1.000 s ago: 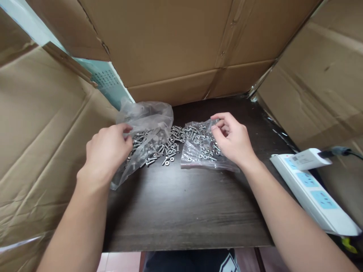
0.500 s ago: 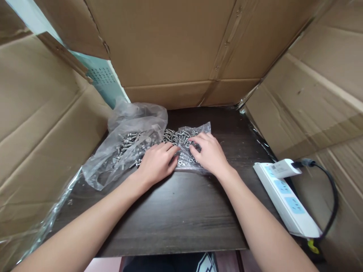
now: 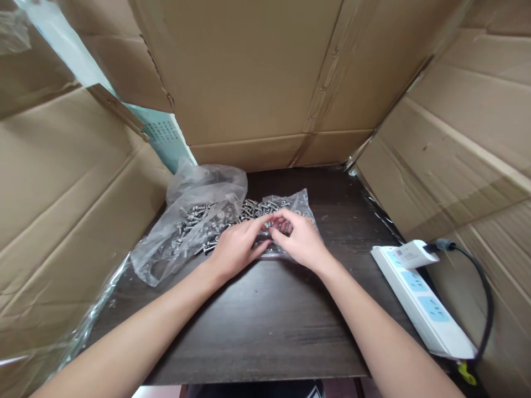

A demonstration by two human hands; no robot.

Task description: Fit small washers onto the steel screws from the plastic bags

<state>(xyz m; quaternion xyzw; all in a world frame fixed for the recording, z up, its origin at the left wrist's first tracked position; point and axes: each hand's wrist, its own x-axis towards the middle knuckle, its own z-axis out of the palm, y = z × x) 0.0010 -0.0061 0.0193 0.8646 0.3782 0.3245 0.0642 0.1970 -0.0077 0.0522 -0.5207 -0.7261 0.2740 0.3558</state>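
My left hand (image 3: 241,247) and my right hand (image 3: 302,239) meet over a flat clear plastic bag (image 3: 305,200). Their fingertips come together, the fingers curled; whatever small piece lies between them is too tiny to make out. Below and behind the fingers, loose metal bolts (image 3: 250,208), nuts and washers lie on the flat bag. To the left of my left hand, a larger crumpled plastic bag (image 3: 154,255) rests on the dark table (image 3: 257,320), with many bolts (image 3: 194,215) in or beneath it. My palms hide part of the hardware.
Cardboard walls (image 3: 257,83) enclose the table at the back and both sides. On the right lies a white power strip (image 3: 418,309) with a plugged-in white adapter (image 3: 410,254) and a black cable (image 3: 485,287). A greenish printed sheet (image 3: 161,132) shows through a gap at the back left.
Both hands have come together, the right moving left from the bag's hardware until its fingertips reach the left hand's. The view has shifted slightly.
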